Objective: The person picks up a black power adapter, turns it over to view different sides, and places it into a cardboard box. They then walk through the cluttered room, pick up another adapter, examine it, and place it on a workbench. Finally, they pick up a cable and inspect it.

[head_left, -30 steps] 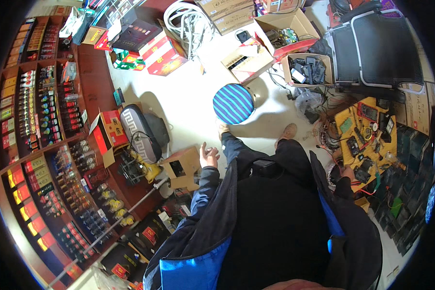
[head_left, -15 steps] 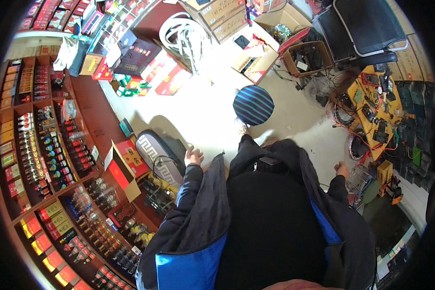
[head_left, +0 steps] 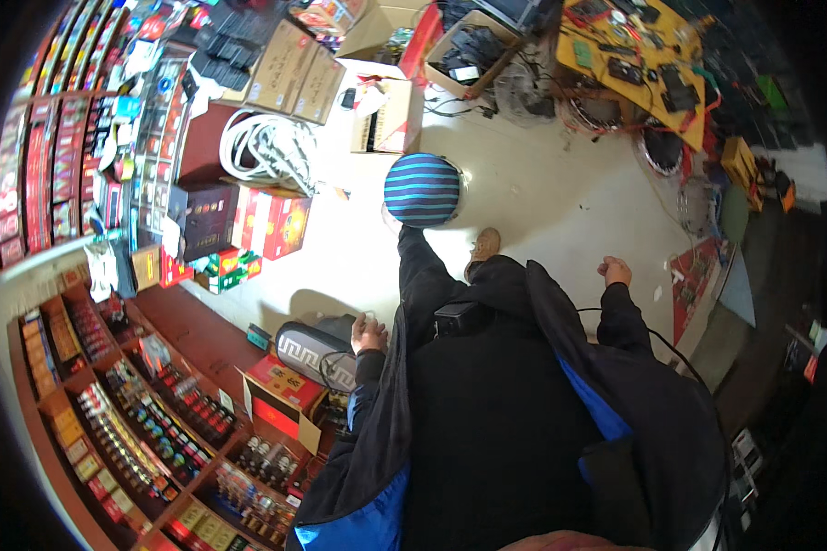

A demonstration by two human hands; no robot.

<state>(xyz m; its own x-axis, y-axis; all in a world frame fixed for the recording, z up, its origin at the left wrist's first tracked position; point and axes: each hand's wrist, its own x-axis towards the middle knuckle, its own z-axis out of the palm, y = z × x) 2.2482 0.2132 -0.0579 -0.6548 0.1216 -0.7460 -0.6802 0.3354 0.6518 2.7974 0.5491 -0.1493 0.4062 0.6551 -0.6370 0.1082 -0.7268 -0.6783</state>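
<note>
My left hand (head_left: 368, 332) hangs beside my open jacket, its fingers loosely apart with nothing in them. Closest to it is a grey padded case with a pale geometric pattern (head_left: 311, 354), and a red box with raised flaps (head_left: 285, 386) stands near that. On my other side, my right hand (head_left: 615, 271) is held out over the pale floor, fingers curled in and no object visible in them. A round stool with a blue-striped cover (head_left: 422, 190) is right in front of my feet.
Shelves of bottles and boxes (head_left: 156, 404) line the left. Coiled white hose (head_left: 262, 147), red cartons (head_left: 280, 225) and an opened cardboard box (head_left: 390, 115) stand ahead. At the far right is a yellow workbench (head_left: 629, 64) covered with tools; cables trail on the floor near it.
My view has turned rightward and I have moved, with my feet shifting on the floor. The stool, shelves and workbench now appear in different places. Both hands still hang at my sides.
</note>
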